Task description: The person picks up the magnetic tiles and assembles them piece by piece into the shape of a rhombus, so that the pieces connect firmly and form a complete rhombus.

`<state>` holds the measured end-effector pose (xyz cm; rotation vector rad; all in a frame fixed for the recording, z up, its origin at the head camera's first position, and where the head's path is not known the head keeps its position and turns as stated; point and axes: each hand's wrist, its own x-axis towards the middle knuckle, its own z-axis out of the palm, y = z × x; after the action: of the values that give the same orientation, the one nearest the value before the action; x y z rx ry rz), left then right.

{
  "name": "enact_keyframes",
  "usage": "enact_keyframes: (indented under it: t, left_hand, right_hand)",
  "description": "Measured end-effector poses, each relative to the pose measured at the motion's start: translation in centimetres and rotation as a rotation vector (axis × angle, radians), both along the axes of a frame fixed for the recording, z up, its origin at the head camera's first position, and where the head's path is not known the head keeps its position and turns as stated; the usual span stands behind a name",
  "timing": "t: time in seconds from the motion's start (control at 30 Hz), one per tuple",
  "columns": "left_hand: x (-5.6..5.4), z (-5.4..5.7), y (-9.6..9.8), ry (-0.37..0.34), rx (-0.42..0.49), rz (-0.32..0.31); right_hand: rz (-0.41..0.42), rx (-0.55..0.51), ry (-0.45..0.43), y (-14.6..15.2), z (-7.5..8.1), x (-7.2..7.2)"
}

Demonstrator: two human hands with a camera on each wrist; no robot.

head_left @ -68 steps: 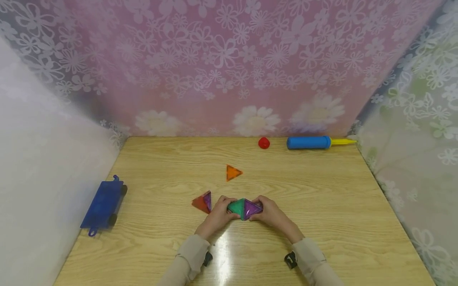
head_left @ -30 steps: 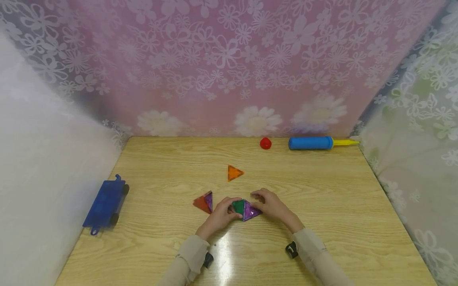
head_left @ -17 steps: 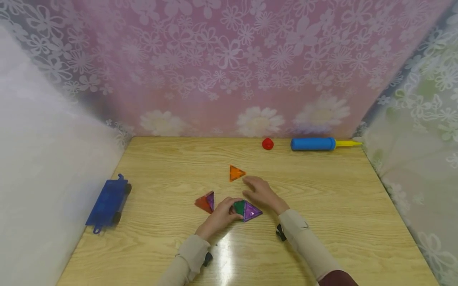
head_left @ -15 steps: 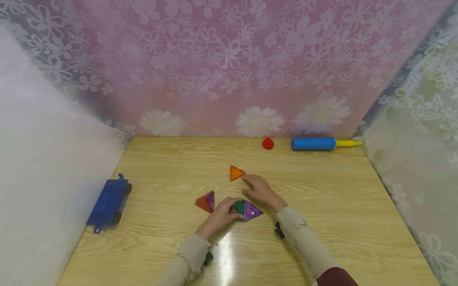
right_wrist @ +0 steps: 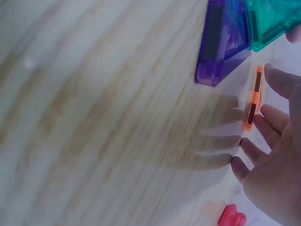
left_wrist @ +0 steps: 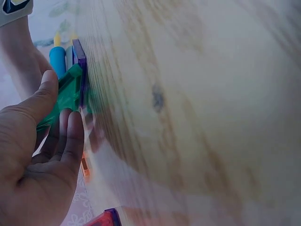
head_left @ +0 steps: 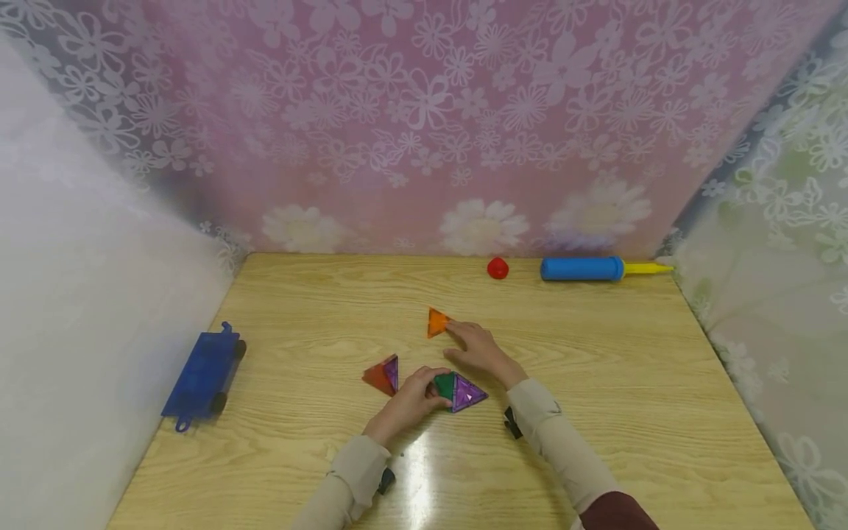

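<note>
Green and translucent, a triangular tile point(head_left: 444, 385) is pinched between thumb and fingers of our left grip point(head_left: 411, 397), low in the middle of the wooden worktop point(head_left: 298, 449). Taking that tile as the hub of the clock, we have a purple tile point(head_left: 467, 393) touching it edge to edge at three o'clock, tip pointing outward. An orange tile point(head_left: 435, 323) lies flat at twelve o'clock, apart from that pair. Our right grip point(head_left: 480, 350) is between one and two o'clock, released, its fingers loosely extended and holding nothing; one fingertip covers the orange tile's right corner, but whether it presses we cannot tell. Toward nine o'clock, just past our left fingers, we see a red tile point(head_left: 377, 377) with a purple piece point(head_left: 392, 369) along its right side. Farther out at nine we have a blue cart point(head_left: 201, 375) with dark wheels. Near the worktop's back edge, we find a small red toy point(head_left: 498, 269) at one o'clock and a blue pump point(head_left: 581, 269) with a yellow nozzle point(head_left: 645, 269) at two.
</note>
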<state>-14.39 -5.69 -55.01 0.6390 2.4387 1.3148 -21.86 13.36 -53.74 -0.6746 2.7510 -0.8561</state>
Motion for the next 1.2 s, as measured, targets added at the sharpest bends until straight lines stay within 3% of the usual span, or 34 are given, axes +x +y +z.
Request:
enact_keyframes:
  t: [0.27,0.7,1.03,1.2]
  left_hand:
    - [0.1,0.0,0.0,0.005,-0.001,0.008]
    - [0.1,-0.1,-0.4,-0.025,0.021,0.004]
    - [0.0,-0.3,-0.3,-0.02,0.031,-0.017]
    - [0.0,-0.2,-0.5,-0.025,0.019,-0.006]
  right_hand:
    - [-0.02,-0.065,0.005,1.4,-0.6,0.7]
    - [-0.151,-0.167,-0.104,4.8,-0.7,3.4]
    - [-0.15,-0.149,-0.017,7.3,-0.4,5.1]
    - [-0.208,-0.144,-0.062,7.4,0.1,6.2]
